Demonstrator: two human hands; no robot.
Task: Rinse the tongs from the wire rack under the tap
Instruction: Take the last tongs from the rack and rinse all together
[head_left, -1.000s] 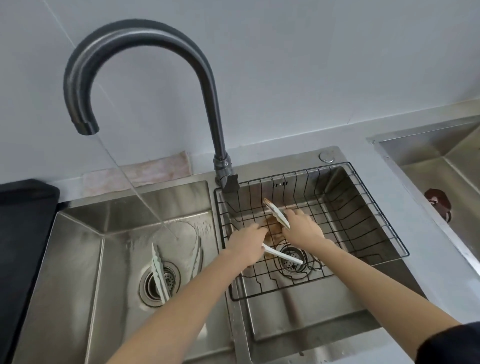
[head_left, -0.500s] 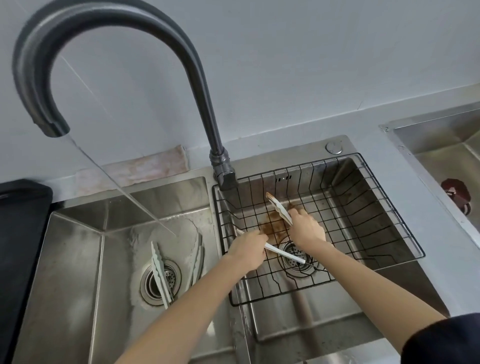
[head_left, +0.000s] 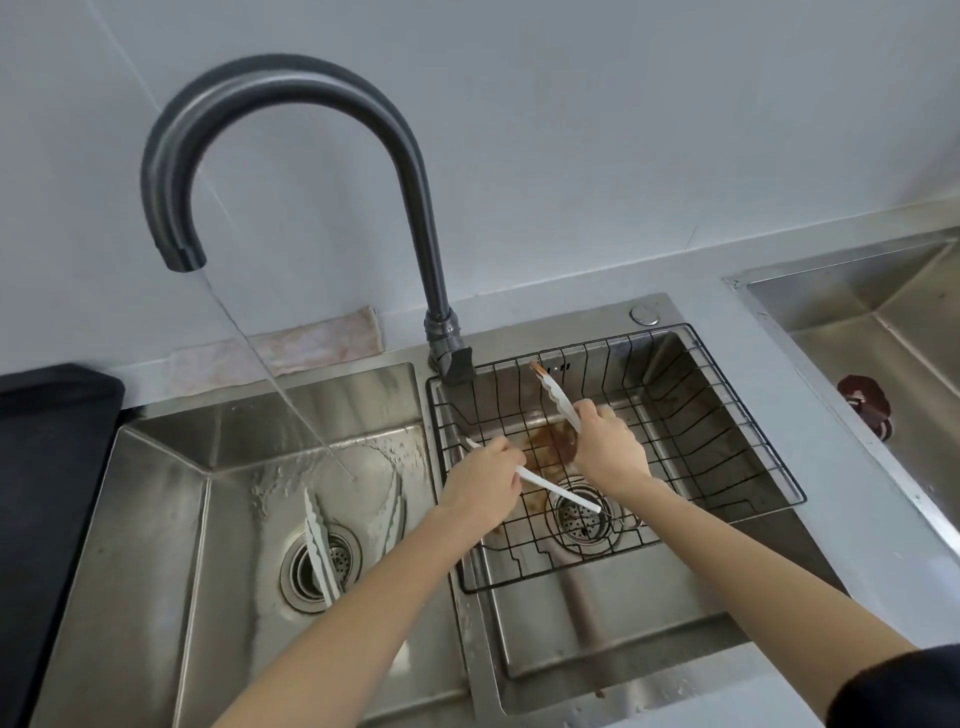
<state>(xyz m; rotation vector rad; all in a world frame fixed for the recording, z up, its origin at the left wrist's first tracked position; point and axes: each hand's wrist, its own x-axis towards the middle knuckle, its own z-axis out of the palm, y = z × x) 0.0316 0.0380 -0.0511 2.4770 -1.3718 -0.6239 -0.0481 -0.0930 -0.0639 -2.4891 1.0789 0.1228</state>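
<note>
A black wire rack (head_left: 727, 415) sits in the right sink basin. My left hand (head_left: 485, 486) grips a white pair of tongs (head_left: 558, 490) that lies low across the rack, over the drain. My right hand (head_left: 610, 447) grips a second white pair of tongs (head_left: 556, 397), tilted up toward the tap's base, its tip stained brown. The dark curved tap (head_left: 291, 104) runs water (head_left: 270, 384) into the left basin, away from both hands. A brown stain (head_left: 553, 441) shows on the basin floor under the rack.
Two more white tongs (head_left: 319, 545) lie in the left basin (head_left: 156, 519) by its drain. A pinkish cloth (head_left: 291, 353) lies behind it and a black surface (head_left: 47, 467) is at the far left. Another steel basin (head_left: 883, 322) with a dark red object (head_left: 865, 400) is on the right.
Both hands have lifted the tongs slightly inside the rack. The tongs in my right hand now stand more upright, and those in my left hand have shifted left.
</note>
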